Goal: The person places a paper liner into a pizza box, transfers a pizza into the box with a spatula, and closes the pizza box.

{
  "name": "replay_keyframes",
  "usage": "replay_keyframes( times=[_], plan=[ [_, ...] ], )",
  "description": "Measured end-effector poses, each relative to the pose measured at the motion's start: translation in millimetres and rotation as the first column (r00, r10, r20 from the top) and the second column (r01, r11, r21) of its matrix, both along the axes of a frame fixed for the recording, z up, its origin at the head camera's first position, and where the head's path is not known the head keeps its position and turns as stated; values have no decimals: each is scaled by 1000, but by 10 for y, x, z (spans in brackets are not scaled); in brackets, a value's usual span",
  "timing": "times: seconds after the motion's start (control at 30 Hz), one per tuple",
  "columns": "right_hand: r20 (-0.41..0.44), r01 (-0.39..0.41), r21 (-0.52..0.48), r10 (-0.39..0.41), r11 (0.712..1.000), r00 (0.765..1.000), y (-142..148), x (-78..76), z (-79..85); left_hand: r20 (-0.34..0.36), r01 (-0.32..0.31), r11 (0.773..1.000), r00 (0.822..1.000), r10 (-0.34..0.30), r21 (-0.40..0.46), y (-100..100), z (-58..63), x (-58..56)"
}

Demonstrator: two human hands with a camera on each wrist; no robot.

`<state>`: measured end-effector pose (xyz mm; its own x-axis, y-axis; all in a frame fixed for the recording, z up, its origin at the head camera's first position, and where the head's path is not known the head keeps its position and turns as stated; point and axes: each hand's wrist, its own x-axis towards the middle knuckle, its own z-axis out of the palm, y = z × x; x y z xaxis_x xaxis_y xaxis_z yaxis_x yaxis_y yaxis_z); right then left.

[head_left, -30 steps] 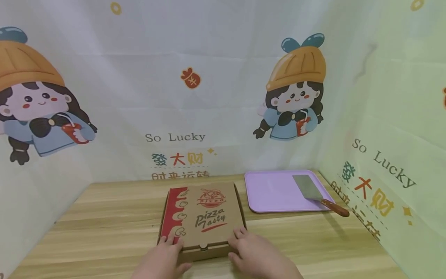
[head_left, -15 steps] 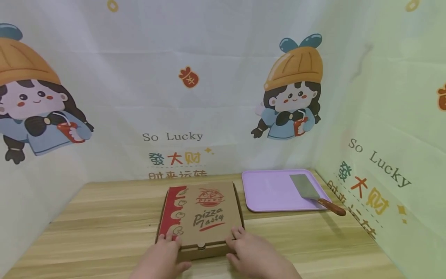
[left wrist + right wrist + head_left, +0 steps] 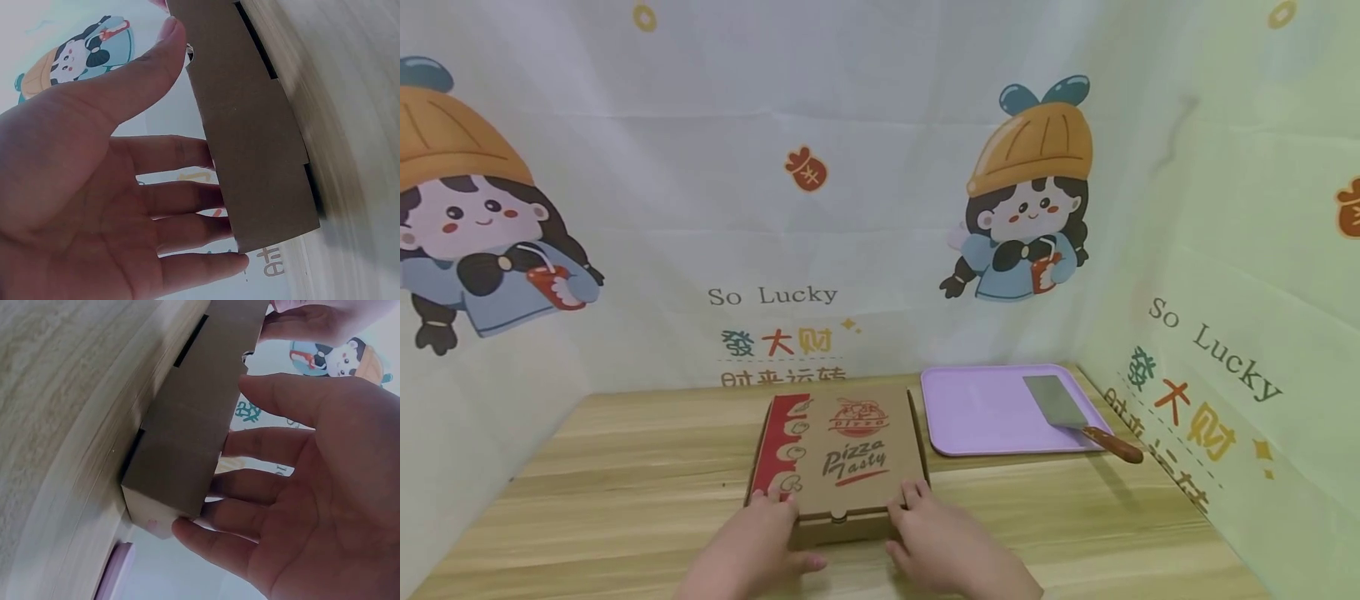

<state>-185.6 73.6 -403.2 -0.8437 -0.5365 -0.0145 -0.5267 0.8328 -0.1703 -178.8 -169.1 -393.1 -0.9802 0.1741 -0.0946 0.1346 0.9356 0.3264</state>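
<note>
A closed cardboard pizza box [image 3: 865, 458] with a red printed strip lies flat on the wooden table, its tab side facing me. My left hand [image 3: 748, 529] has its fingertips on the lid at the near left corner. At the near right corner, the fingertips of my right hand [image 3: 940, 529] touch the lid. Both wrist views show the fingers fairly straight, reaching over the top edge of the box's front wall [image 3: 259, 137]. Each thumb lies off to the inner side, near that wall. Fingertips on the lid are partly hidden in the wrist views.
A lilac tray [image 3: 973, 417] stands at the back right, close beside the box. Across its right side lies a spatula [image 3: 1060, 402], its wooden handle sticking out over the tray's edge. A printed cloth [image 3: 880, 225] hangs behind and along both sides of the table.
The pizza box has shifted slightly away from me and to the right, with both hands following at its near corners. The tray and spatula stay put.
</note>
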Motion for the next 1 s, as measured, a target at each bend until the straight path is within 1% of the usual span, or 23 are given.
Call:
replay_keyframes(
  times=[0.13, 0.37, 0.5, 0.63, 0.73, 0.8, 0.87, 0.93, 1.0],
  plan=[
    [-15, 11, 1, -11, 1000, 1000, -21, -32, -9, -5, -6, 1000, 1000, 6, -14, 20, 15, -43],
    [2, 34, 7, -34, 999, 999, -22, -47, -2, -1, -12, 1000, 1000, 12, -29, 59, 44, -62],
    [17, 41, 19, -42, 999, 999, -3, -40, -4, -6, -6, 1000, 1000, 5, -22, 62, 30, -60],
    [22, 39, 8, -39, 999, 999, 29, -28, -17, 10, -5, 1000, 1000, 5, -1, 29, 2, -75],
    [61, 14, -55, -11, 998, 998, 81, -48, -25, 36, -18, 1000, 999, 17, 22, -31, -6, -92],
    [119, 0, -124, 15, 992, 993, 152, -76, -29, 39, -13, 999, 999, 11, 43, -72, -6, -100],
    [175, 1, -203, 35, 979, 984, 252, -94, -42, 35, -2, 998, 999, 0, 62, -109, -12, -100],
    [219, 37, -282, 27, 959, 975, 375, -98, -52, 16, 23, 996, 1000, -24, 89, -153, -38, -94],
    [207, 92, -325, -24, 941, 978, 509, -101, -43, -10, 26, 995, 1000, -25, 94, -201, -65, -72]
  ],
)
